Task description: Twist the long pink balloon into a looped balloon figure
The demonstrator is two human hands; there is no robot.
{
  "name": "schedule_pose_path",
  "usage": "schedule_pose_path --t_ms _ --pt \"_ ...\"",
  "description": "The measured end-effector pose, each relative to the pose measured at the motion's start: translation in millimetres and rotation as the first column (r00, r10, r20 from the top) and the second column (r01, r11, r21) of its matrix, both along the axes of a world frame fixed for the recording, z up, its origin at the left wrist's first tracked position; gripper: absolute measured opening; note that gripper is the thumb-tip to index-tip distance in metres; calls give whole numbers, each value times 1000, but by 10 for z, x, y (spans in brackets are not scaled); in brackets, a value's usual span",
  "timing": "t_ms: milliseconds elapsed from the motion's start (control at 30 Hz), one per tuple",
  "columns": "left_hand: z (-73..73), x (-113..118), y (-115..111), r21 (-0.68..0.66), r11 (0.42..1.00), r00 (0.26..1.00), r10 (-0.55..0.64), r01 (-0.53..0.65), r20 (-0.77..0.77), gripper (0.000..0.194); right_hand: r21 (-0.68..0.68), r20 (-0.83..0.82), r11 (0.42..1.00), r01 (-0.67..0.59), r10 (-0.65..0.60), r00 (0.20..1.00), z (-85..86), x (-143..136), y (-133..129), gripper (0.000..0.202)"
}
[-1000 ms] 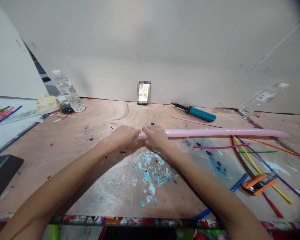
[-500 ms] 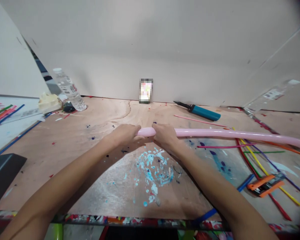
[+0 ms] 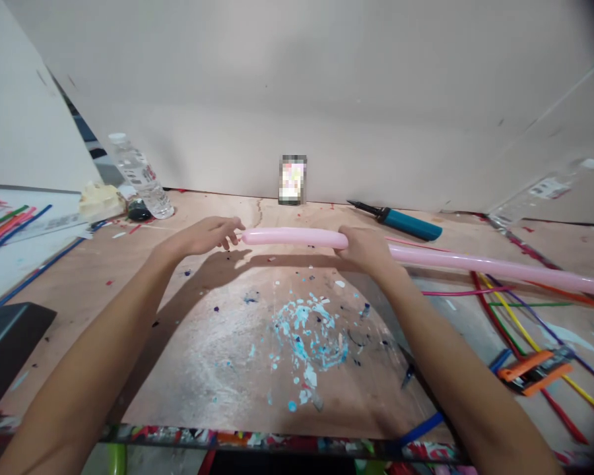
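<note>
A long pink balloon [image 3: 297, 237] stretches above the wooden table from the middle out past the right edge of the view. My right hand [image 3: 366, 249] is wrapped round it a short way from its left end. At that left end is my left hand [image 3: 218, 234], its fingers apart and slightly curled, the fingertips close to the balloon's tip. Whether a fingertip touches the tip or its knot is too small to tell.
A phone [image 3: 292, 180] leans on the back wall, with a teal hand pump [image 3: 410, 224] to its right. Water bottles stand at the left [image 3: 146, 181] and right [image 3: 534, 198]. Thin uninflated balloons and an orange-black tool [image 3: 537, 371] lie at the right. Paint flecks dot the table [image 3: 202, 369].
My left hand has moved left and up, and its fingers have opened. My right hand has slid right, still round the balloon. More of the balloon's left end now shows between the hands.
</note>
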State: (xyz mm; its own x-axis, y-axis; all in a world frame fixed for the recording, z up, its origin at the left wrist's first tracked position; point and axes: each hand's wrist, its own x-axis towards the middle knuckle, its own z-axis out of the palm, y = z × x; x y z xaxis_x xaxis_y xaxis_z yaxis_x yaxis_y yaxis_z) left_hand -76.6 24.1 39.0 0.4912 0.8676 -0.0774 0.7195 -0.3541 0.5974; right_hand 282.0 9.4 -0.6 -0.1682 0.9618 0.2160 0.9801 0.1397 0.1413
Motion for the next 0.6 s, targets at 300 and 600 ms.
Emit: schedule_pose_path --t_ms 300,600 --pt "-44 529 -230 489 838 942 -83 242 -325 62 -48 -102 985 -165 160 982 101 -523 -285 30" --pt "-168 847 -429 587 687 881 -173 428 -439 27 -486 -559 675 -555 248 791 288 -502 -366 43"
